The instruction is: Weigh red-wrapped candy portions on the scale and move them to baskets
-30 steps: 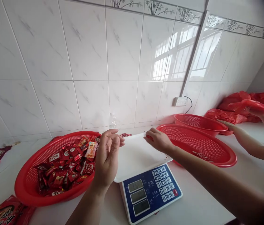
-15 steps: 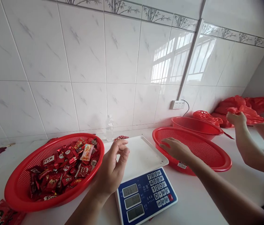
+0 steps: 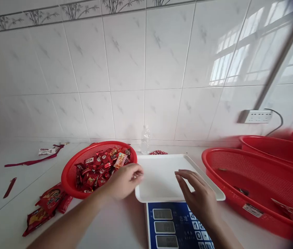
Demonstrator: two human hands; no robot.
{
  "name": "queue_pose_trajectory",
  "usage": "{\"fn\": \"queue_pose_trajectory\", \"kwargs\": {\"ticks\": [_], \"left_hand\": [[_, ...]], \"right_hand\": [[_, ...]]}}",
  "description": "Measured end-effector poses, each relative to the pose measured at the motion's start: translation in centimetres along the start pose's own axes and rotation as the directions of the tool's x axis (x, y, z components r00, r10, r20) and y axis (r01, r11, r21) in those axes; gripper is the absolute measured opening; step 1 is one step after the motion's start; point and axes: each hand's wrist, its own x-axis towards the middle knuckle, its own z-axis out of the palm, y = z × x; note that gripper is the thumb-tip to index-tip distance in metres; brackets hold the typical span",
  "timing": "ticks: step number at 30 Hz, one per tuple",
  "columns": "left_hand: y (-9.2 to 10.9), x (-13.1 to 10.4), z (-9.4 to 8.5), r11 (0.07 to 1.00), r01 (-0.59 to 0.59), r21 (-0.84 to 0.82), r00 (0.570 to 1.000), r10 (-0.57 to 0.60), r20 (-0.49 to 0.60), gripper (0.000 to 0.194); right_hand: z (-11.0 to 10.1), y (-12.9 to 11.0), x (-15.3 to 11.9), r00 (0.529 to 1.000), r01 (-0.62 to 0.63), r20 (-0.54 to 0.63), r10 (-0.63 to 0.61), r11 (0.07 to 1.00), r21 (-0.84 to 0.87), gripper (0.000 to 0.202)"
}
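Note:
My left hand (image 3: 125, 181) hovers between the red basket (image 3: 70, 185) of sweets and the scale's white tray (image 3: 159, 176). Its fingers are curled, with a gap to the thumb and nothing visible between them. Over the right part of that tray is my right hand (image 3: 202, 195), fingers bent and thumb apart, holding nothing that I can see. Small packets in red wrappers (image 3: 94, 173) fill much of the basket, with one pale orange packet (image 3: 121, 160) on top. Below the tray shows the blue scale panel (image 3: 185, 228), its keys partly behind my right hand.
Another red basket (image 3: 240, 207) at the right holds a few small items; a red basin (image 3: 268, 147) stands behind it. Larger red packets (image 3: 50, 200) lie at the left, below a dark red lanyard (image 3: 36, 161). A clear bottle (image 3: 145, 140) stands by the wall.
The view has swung left, leaving the other person's arms out of sight. My right hand has come from the right basket to over the tray. Small items now show inside that basket.

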Motion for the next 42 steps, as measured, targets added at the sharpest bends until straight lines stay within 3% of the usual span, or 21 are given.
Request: {"fn": "queue_pose_trajectory", "kwargs": {"ticks": [2,6,11,14,19,25,31,36,42], "left_hand": [[-2.7,-0.4,-2.1,0.940,0.190,0.285,0.970,-0.224,0.092,0.020],[-7.0,-1.1,-5.0,0.823,0.332,0.461,0.857,-0.467,0.217,0.024],[-9.3,-1.3,-5.2,0.758,0.334,0.560,0.739,-0.579,0.343,0.070],[-9.6,-1.1,-4.8,0.737,0.321,0.594,0.708,-0.604,0.366,0.077],[-9.5,-1.1,-4.5,0.719,0.297,0.628,0.703,-0.610,0.366,0.052],[-9.4,-0.8,-4.3,0.710,0.344,0.615,0.673,-0.643,0.366,0.044],[-10.0,-0.4,-4.0,0.738,0.385,0.554,0.689,-0.629,0.359,0.026],[-10.4,-0.6,-4.9,0.784,0.417,0.460,0.714,-0.595,0.369,0.010],[-10.2,-0.3,-7.9,0.833,0.405,0.376,0.769,-0.533,0.353,0.031]], "right_hand": [[-0.3,0.0,-0.4,1.000,0.017,-0.017,-0.016,0.998,0.053,0.012],[-0.5,-0.6,-1.0,1.000,-0.020,-0.001,0.021,0.988,0.156,0.011],[0.2,-1.1,-1.5,0.996,-0.053,0.078,0.037,0.977,0.208,0.015],[0.0,-1.3,-1.4,0.995,-0.060,0.087,0.042,0.973,0.221,0.015],[-0.5,-1.4,-1.1,0.998,-0.028,0.067,0.012,0.972,0.232,0.012],[-0.4,-1.3,-1.1,0.999,-0.001,0.046,-0.010,0.970,0.244,0.010],[-0.6,-1.5,-1.1,0.997,-0.033,0.074,0.014,0.963,0.268,0.012],[-0.4,-1.4,-1.1,0.994,-0.085,0.095,0.061,0.960,0.266,0.017],[-0.3,-1.2,-1.4,0.989,-0.120,0.115,0.090,0.949,0.292,0.017]]}}
